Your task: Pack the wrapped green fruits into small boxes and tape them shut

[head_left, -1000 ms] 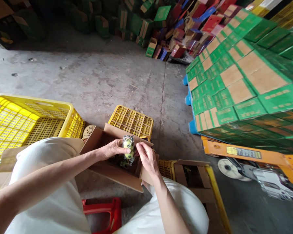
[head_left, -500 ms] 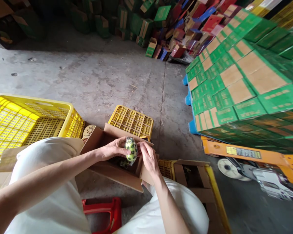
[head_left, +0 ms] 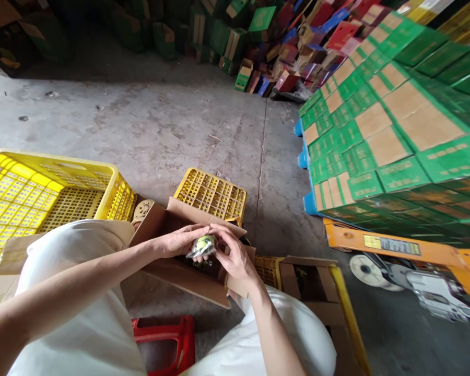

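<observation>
A light green fruit with dark markings (head_left: 204,242), wrapped in clear shiny film, sits between my hands. My left hand (head_left: 182,241) is closed around it from the left, with fingertips showing beneath. From the right, my right hand (head_left: 234,254) grips the fruit and its film with curled fingers; the two hands' fingertips meet above it. Below them stands an open cardboard box (head_left: 184,284), its flaps spread, between my knees. Something in film lies in the box's dark inside, too shadowed to make out.
To the left is a large yellow crate (head_left: 115,193). A smaller yellow crate (head_left: 213,190) lies beyond the box. At right are another open carton (head_left: 331,313), an orange pallet jack (head_left: 344,237) and stacked green cartons (head_left: 399,172). A red stool (head_left: 186,339) is below; loose boxes (head_left: 285,57) pile behind.
The fruit has turned from upright to lying on its side, slightly lower and left. My right hand has moved from the film's edge onto the fruit, and both hands now enclose it.
</observation>
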Demonstrator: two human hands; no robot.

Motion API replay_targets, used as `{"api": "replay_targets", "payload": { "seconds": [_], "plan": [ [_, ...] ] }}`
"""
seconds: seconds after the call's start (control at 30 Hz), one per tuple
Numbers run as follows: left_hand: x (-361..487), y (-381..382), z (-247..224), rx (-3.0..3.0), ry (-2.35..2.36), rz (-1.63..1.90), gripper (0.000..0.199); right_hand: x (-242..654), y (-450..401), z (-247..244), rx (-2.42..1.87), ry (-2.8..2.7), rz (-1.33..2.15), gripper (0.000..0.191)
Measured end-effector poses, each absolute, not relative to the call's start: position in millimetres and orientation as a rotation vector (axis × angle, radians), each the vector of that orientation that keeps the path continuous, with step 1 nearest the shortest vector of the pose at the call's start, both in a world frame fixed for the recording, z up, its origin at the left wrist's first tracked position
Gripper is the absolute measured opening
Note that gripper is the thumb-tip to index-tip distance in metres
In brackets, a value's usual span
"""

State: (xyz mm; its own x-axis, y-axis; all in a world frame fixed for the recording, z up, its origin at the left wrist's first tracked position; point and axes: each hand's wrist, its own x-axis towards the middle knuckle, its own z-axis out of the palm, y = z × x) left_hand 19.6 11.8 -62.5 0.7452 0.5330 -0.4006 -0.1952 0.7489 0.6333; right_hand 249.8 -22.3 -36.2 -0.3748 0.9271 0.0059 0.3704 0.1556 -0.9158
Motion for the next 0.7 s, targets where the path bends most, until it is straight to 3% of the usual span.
{"api": "replay_targets", "payload": {
  "seconds": [0.3, 0.4, 0.7],
  "plan": [
    [10, 30, -65, 0.601, 0.539, 0.332, 0.085, 250, -19, -42, -1.484, -1.462, 1.273, 0.029],
    [9, 31, -64, 0.591, 0.43, 0.345, 0.078, 249, -20, -45, -1.532, -1.329, 1.264, 0.029],
    [7, 30, -55, 0.881, 0.614, 0.464, 0.051, 234, -24, -44, -1.275, -0.903, 1.813, 0.026]
  ]
}}
